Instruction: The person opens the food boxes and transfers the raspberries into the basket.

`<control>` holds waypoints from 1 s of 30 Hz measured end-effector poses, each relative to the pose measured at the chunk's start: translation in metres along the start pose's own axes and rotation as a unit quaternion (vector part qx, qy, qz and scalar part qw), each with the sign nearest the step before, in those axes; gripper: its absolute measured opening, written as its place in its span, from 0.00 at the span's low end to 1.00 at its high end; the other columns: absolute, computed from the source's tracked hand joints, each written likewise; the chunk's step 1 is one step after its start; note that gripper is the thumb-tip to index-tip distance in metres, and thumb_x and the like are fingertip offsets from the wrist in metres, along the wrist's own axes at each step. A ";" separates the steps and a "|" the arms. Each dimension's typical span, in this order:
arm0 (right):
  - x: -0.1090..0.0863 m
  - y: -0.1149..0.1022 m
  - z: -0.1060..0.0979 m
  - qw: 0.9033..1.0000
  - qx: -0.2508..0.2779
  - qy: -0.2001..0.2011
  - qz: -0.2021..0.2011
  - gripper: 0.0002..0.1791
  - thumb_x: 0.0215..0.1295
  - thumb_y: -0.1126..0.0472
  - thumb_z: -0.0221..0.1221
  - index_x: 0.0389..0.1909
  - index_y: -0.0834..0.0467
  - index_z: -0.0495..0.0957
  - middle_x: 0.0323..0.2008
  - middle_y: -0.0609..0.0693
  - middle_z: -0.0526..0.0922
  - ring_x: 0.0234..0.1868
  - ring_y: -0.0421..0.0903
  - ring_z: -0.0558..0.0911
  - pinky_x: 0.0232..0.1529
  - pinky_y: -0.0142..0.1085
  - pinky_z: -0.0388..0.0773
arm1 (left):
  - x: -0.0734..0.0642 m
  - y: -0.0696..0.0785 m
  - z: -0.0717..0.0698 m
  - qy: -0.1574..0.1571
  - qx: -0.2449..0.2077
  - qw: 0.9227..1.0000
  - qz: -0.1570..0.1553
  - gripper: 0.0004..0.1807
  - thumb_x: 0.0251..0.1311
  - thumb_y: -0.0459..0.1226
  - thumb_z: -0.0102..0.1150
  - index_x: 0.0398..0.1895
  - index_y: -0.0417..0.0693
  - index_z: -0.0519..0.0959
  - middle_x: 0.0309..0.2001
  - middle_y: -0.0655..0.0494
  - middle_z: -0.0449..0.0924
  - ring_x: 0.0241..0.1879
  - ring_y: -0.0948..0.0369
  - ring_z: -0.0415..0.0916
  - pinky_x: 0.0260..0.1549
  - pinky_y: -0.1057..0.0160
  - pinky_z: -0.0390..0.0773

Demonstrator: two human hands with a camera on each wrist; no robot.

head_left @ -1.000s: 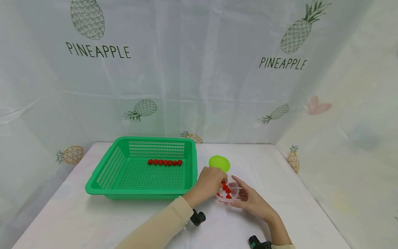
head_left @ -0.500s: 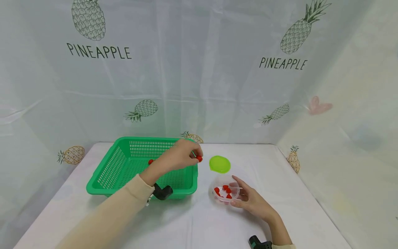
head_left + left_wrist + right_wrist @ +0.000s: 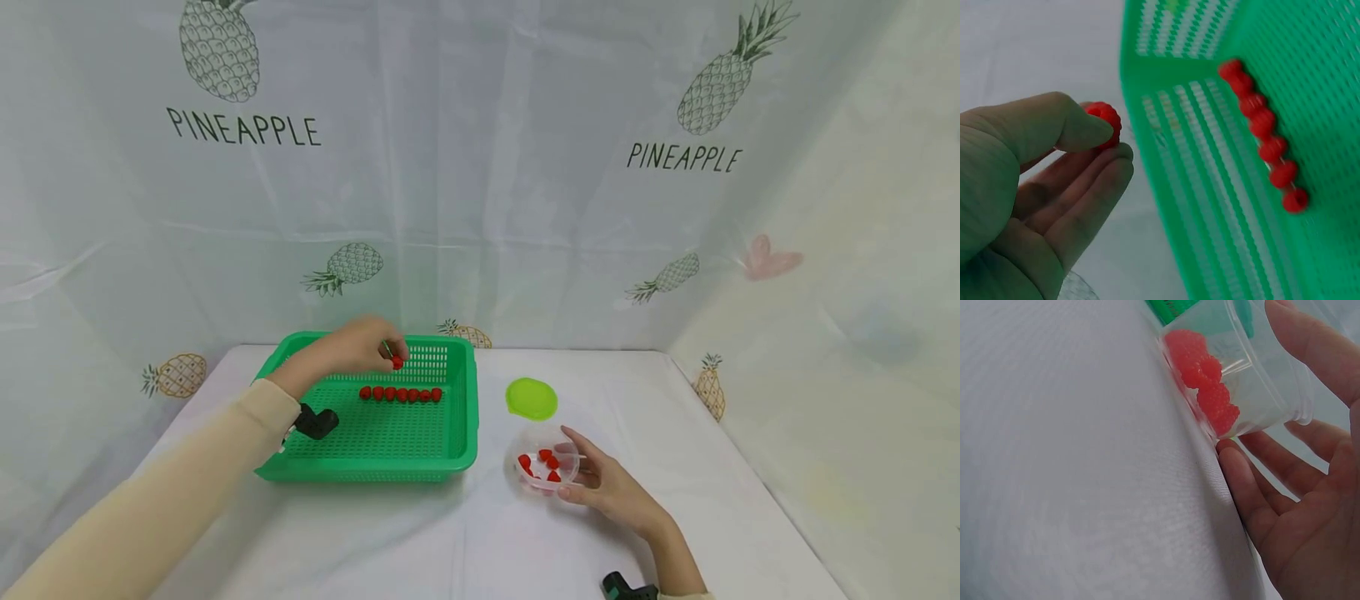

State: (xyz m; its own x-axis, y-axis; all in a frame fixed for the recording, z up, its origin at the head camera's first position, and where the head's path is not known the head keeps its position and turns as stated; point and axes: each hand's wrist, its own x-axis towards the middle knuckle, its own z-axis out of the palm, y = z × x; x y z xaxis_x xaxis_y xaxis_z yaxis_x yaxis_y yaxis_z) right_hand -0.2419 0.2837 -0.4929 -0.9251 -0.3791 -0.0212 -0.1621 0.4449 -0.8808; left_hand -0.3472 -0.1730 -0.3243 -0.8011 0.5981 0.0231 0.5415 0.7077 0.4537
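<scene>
In the head view my left hand (image 3: 360, 346) is over the left part of the green plastic basket (image 3: 375, 471). It pinches a red raspberry (image 3: 1105, 122) between thumb and fingers, apart from the basket's floor. Several raspberries (image 3: 402, 395) lie inside the basket in a single row along its far side. My right hand (image 3: 611, 492) holds a clear plastic cup (image 3: 1247, 381) from its right side, thumb on one side and fingers on the other. A few more raspberries (image 3: 1194, 359) lie at the bottom of that cup, which stands on the table.
A lime-green lid (image 3: 532, 398) lies flat on the white-covered table (image 3: 675, 433), behind the cup. The basket's raised slotted walls surround the berry row. Behind the table hangs a pale curtain (image 3: 480, 167) with pineapple prints.
My left hand has come out of the cup with a raspberry and travelled left to a spot over the basket. The right hand and the cup have stayed in place.
</scene>
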 end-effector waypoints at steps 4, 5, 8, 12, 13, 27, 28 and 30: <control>-0.002 0.000 0.001 1.000 0.012 -0.003 -0.001 0.53 0.66 0.54 0.74 0.86 0.50 0.53 0.74 0.58 0.72 0.70 0.60 0.77 0.64 0.30 0.77 | -0.001 -0.022 -0.001 -0.018 0.002 1.000 -0.003 0.14 0.64 0.24 0.64 0.50 0.44 0.88 0.51 0.51 0.87 0.48 0.53 0.87 0.44 0.56 0.87; -0.002 0.000 0.001 1.000 0.012 -0.005 -0.003 0.53 0.67 0.54 0.74 0.86 0.51 0.53 0.74 0.59 0.72 0.70 0.60 0.76 0.64 0.29 0.76 | -0.001 -0.027 -0.001 -0.021 0.004 1.000 -0.005 0.14 0.64 0.24 0.64 0.50 0.45 0.88 0.51 0.51 0.87 0.49 0.53 0.87 0.45 0.56 0.87; -0.002 0.000 0.001 1.000 0.013 -0.005 -0.006 0.53 0.67 0.55 0.73 0.86 0.51 0.53 0.74 0.59 0.72 0.70 0.60 0.77 0.64 0.28 0.76 | -0.001 -0.041 0.000 -0.028 0.009 1.000 0.002 0.14 0.64 0.24 0.64 0.49 0.44 0.88 0.50 0.51 0.88 0.48 0.52 0.87 0.44 0.55 0.87; -0.001 -0.001 0.000 1.000 0.016 -0.005 -0.001 0.53 0.67 0.55 0.73 0.86 0.51 0.53 0.74 0.58 0.72 0.70 0.59 0.77 0.63 0.27 0.75 | -0.002 -0.061 0.002 -0.027 0.027 0.999 0.006 0.13 0.62 0.23 0.64 0.48 0.40 0.88 0.49 0.48 0.88 0.46 0.52 0.87 0.44 0.54 0.87; -0.001 -0.001 0.000 1.000 0.015 -0.004 0.000 0.53 0.67 0.55 0.73 0.86 0.51 0.53 0.73 0.58 0.72 0.70 0.59 0.77 0.63 0.27 0.76 | -0.002 -0.066 0.002 -0.027 0.032 0.999 0.005 0.14 0.61 0.23 0.64 0.48 0.39 0.88 0.48 0.48 0.88 0.46 0.52 0.87 0.43 0.54 0.87; 0.001 -0.001 0.003 1.000 0.009 -0.005 -0.002 0.53 0.66 0.54 0.74 0.85 0.51 0.54 0.73 0.58 0.73 0.70 0.59 0.77 0.62 0.24 0.75 | -0.009 -0.109 0.014 -0.075 0.071 0.992 -0.067 0.14 0.59 0.24 0.70 0.47 0.43 0.88 0.47 0.52 0.87 0.49 0.51 0.82 0.42 0.54 0.85; 0.002 0.000 0.002 1.000 0.007 -0.004 -0.003 0.53 0.66 0.54 0.74 0.85 0.50 0.54 0.73 0.58 0.73 0.70 0.59 0.77 0.62 0.24 0.75 | -0.009 -0.109 0.014 -0.076 0.070 0.992 -0.066 0.14 0.58 0.24 0.70 0.46 0.43 0.88 0.47 0.52 0.87 0.49 0.51 0.82 0.41 0.54 0.85; 0.002 0.001 0.001 1.000 0.004 -0.001 -0.004 0.52 0.66 0.54 0.74 0.85 0.50 0.55 0.73 0.58 0.73 0.70 0.59 0.77 0.62 0.24 0.75 | -0.008 -0.108 0.017 -0.082 0.072 0.992 -0.068 0.14 0.58 0.24 0.69 0.45 0.45 0.88 0.47 0.52 0.86 0.48 0.52 0.81 0.40 0.55 0.84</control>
State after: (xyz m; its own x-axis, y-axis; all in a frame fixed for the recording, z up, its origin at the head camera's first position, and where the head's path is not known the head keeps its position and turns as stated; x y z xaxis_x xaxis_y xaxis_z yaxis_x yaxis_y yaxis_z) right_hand -0.2429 0.2823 -0.4940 -0.9230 -0.3844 -0.0162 -0.1655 0.4348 -0.8852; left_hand -0.3957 -0.2479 -0.3886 -0.8239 0.5373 -0.1800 0.4708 0.8259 0.3102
